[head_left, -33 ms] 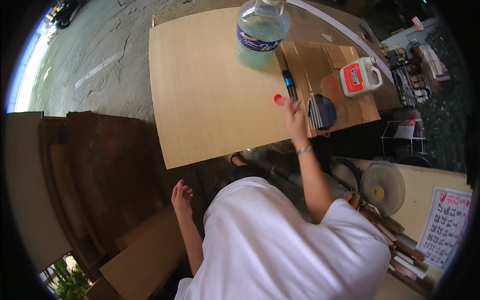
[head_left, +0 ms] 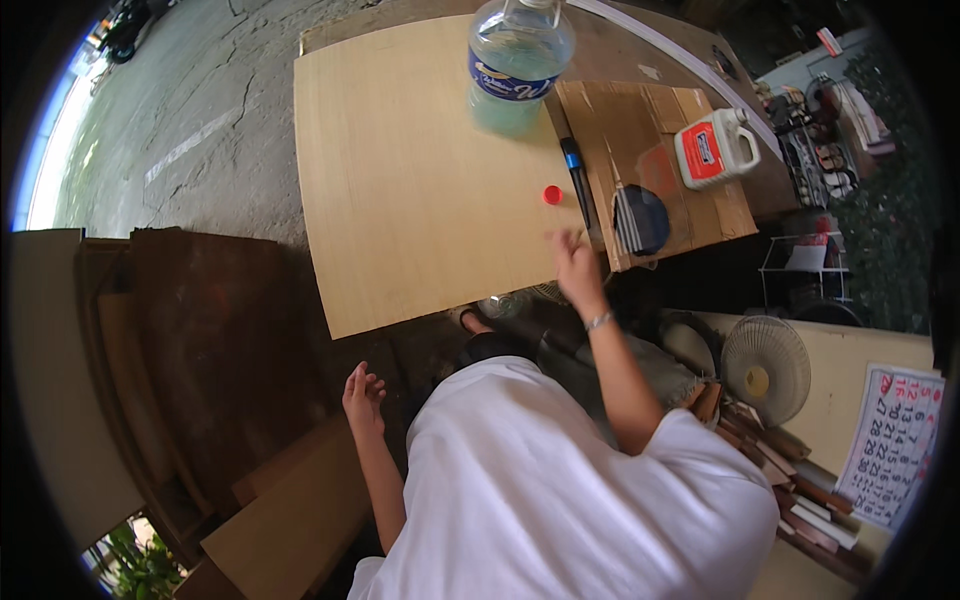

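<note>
My right hand point(head_left: 577, 270) hovers over the near right edge of the pale wooden board point(head_left: 420, 180), its fingertips blurred, slightly apart, with nothing visible in them. Just beyond it, a small red cap point(head_left: 552, 195) rests on the board. To the right of the cap lies a dark tool with a blue band point(head_left: 571, 160), along the board's edge. My left hand point(head_left: 364, 393) hangs off the board's near left corner, fingers loosely bent and apart, holding nothing. A large clear bottle of pale green liquid point(head_left: 515, 85) stands at the board's far edge.
Flattened cardboard point(head_left: 690, 205) on the right carries a white jug with a red label point(head_left: 715, 150) and a round dark disc with a striped side point(head_left: 642, 220). A fan point(head_left: 765, 372) and stacked wood offcuts point(head_left: 800, 500) sit at lower right; brown panels point(head_left: 200, 350) stand at left.
My right hand has drawn back toward me from the red cap, which now lies by itself on the board. My left hand has stayed in place.
</note>
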`<state>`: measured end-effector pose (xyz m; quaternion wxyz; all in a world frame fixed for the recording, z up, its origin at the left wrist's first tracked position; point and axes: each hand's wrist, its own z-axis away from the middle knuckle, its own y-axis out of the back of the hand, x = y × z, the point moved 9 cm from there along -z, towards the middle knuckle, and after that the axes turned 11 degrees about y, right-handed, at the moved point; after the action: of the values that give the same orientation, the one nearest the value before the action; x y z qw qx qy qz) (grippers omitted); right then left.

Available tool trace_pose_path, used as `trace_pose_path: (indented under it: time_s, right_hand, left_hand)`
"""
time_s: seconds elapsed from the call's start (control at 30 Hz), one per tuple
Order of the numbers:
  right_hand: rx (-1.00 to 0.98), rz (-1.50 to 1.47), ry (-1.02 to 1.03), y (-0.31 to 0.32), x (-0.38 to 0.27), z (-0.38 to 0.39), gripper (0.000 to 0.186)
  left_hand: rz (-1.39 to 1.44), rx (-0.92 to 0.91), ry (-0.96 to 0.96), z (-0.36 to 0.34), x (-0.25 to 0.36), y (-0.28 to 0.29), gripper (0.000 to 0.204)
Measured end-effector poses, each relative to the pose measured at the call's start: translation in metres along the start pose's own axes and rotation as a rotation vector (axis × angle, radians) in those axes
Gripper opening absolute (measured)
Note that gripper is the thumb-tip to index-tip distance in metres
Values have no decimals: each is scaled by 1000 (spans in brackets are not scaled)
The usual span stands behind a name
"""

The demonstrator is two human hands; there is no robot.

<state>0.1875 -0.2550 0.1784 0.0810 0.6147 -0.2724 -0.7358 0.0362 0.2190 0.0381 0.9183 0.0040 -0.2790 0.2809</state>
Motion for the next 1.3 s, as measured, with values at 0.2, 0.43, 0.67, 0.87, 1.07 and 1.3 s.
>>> trace_pose_path:
  time_s: [0.2,0.43,0.67,0.87,1.07,1.3]
  right_hand:
    - [-45,57,-9,-36,63,170,34]
    - [259,101,-60,45,92,182,43]
    - [434,98,-172,113,142,161,45]
    - [636,-475,-336,155,230,111,42]
    - [655,-801,-431,160,277,45,37]
    - [611,-864,-547,148,292,22,36]
  left_hand:
    - [-299,-102,72,-11,-4,-10,29]
    - [-592,-280,-140,3,35,-129,33]
    - [-789,-556,-210,58,-15,-287,38]
    - [-906,-747,-300,66,-104,-460,44]
    - [-1125,-559,-401,15,-170,-558,51]
    - [-1326,-331,-395,-14,-190,-570,52]
